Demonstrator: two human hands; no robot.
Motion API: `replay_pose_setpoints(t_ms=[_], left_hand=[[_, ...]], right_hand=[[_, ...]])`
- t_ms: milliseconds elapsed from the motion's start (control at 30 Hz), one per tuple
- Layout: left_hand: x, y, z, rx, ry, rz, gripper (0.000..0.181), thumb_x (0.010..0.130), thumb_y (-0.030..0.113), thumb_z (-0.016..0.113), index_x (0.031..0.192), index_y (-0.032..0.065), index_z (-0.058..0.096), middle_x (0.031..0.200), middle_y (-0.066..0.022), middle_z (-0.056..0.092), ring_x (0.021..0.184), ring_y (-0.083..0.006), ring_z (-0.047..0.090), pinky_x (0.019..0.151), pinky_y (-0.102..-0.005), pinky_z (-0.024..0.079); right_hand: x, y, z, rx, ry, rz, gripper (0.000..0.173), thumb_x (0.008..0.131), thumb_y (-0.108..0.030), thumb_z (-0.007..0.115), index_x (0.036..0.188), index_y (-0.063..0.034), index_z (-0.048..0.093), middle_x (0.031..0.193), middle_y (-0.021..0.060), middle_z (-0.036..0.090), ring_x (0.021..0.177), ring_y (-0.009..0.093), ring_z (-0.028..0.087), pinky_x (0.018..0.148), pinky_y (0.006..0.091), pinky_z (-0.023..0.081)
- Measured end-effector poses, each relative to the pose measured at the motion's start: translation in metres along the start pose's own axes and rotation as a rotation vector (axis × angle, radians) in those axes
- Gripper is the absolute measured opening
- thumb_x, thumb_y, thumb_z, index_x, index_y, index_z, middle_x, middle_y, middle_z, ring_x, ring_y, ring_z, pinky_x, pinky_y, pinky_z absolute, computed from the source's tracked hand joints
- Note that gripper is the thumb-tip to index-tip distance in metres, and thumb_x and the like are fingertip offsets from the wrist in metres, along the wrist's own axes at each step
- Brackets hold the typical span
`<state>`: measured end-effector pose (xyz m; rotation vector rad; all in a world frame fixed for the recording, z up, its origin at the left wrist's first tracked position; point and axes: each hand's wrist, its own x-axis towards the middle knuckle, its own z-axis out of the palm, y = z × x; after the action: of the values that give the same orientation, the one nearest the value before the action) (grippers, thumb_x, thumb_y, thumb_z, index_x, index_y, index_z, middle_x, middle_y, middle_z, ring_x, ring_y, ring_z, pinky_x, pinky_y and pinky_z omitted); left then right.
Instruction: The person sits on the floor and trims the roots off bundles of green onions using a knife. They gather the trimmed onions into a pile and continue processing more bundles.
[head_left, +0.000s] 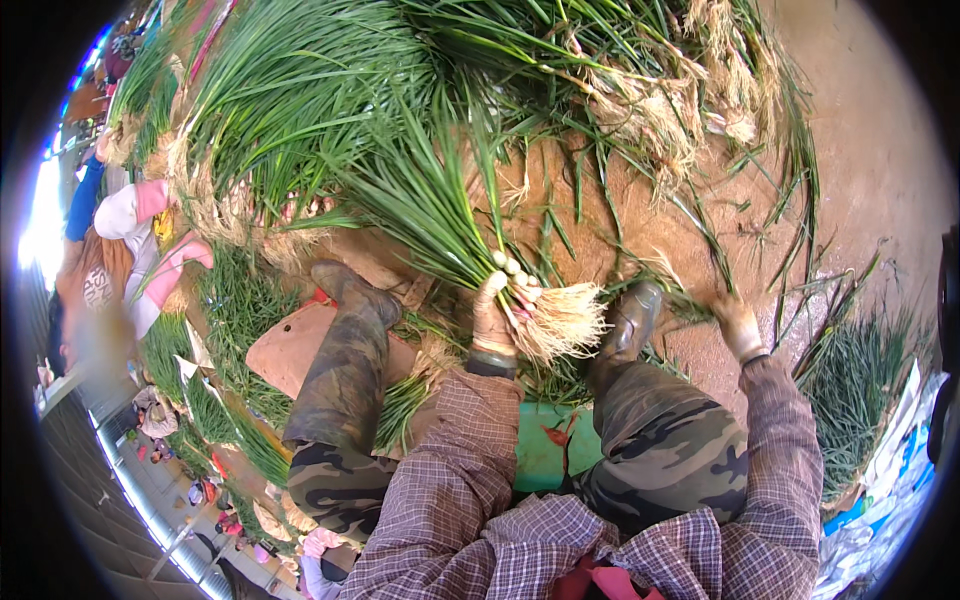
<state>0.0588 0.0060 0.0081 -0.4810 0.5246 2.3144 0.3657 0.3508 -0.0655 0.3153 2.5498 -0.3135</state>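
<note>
A bunch of green onions (442, 217) is gripped in my left hand (496, 315), between my knees. Its pale bulbs and fringe of roots (566, 319) point to the right, and the green leaves fan up and away. Off to the right, my right hand (736, 326) is low over the wet floor and blurred by motion. Loose green leaves (694, 306) lie right by its fingers; whether it holds any is unclear.
A big heap of green onions (322, 97) fills the far side, with rooty bunches (645, 120) at its right. Trimmed leaves (862, 382) are piled at right beside plastic sheeting (892, 465). Green seat (555, 442) is beneath me. Another person's pink-and-white sleeve (139, 214) is at left.
</note>
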Motion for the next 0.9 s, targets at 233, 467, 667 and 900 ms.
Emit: replay_pose_setpoints(t_ms=[233, 467, 667, 900], left_hand=[[0.009, -0.014, 0.012, 0.099, 0.165, -0.181, 0.020, 0.084, 0.014, 0.063, 0.101, 0.0022, 0.060, 0.088, -0.0096, 0.062, 0.082, -0.0215, 0.059, 0.068, -0.0324, 0.054], [-0.005, 0.004, -0.005, -0.177, 0.068, -0.417, 0.024, 0.088, 0.026, 0.063, 0.097, 0.0047, 0.058, 0.078, -0.0063, 0.059, 0.064, -0.0125, 0.057, 0.051, -0.0243, 0.047], [-0.006, 0.002, 0.009, 0.122, 0.007, -0.053, 0.034, 0.085, 0.022, 0.065, 0.112, 0.0018, 0.058, 0.080, -0.0100, 0.064, 0.061, -0.0213, 0.064, 0.052, -0.0319, 0.054], [-0.040, -0.003, 0.028, 0.056, 0.077, 0.056, 0.029, 0.083, 0.024, 0.065, 0.098, -0.0012, 0.065, 0.077, -0.0111, 0.065, 0.059, -0.0233, 0.064, 0.051, -0.0333, 0.053]], right_hand=[[0.064, -0.021, -0.096, 0.061, -0.149, -0.057, 0.025, 0.086, -0.027, 0.058, 0.103, -0.0102, 0.066, 0.091, 0.0159, 0.067, 0.085, 0.034, 0.066, 0.074, 0.0445, 0.053], [0.276, -0.183, -0.255, 0.212, 0.621, -0.252, 0.041, 0.093, -0.011, 0.053, 0.133, -0.0014, 0.051, 0.133, 0.0139, 0.055, 0.120, 0.025, 0.054, 0.100, 0.0357, 0.044], [0.346, -0.114, -0.213, 0.320, 0.499, -0.260, 0.047, 0.095, -0.018, 0.051, 0.140, -0.0034, 0.043, 0.136, 0.0153, 0.052, 0.125, 0.025, 0.050, 0.099, 0.0311, 0.039], [0.240, -0.147, -0.272, 0.398, 0.371, -0.110, 0.036, 0.094, -0.030, 0.058, 0.114, -0.0007, 0.064, 0.111, 0.0149, 0.067, 0.095, 0.023, 0.065, 0.085, 0.0313, 0.048]])
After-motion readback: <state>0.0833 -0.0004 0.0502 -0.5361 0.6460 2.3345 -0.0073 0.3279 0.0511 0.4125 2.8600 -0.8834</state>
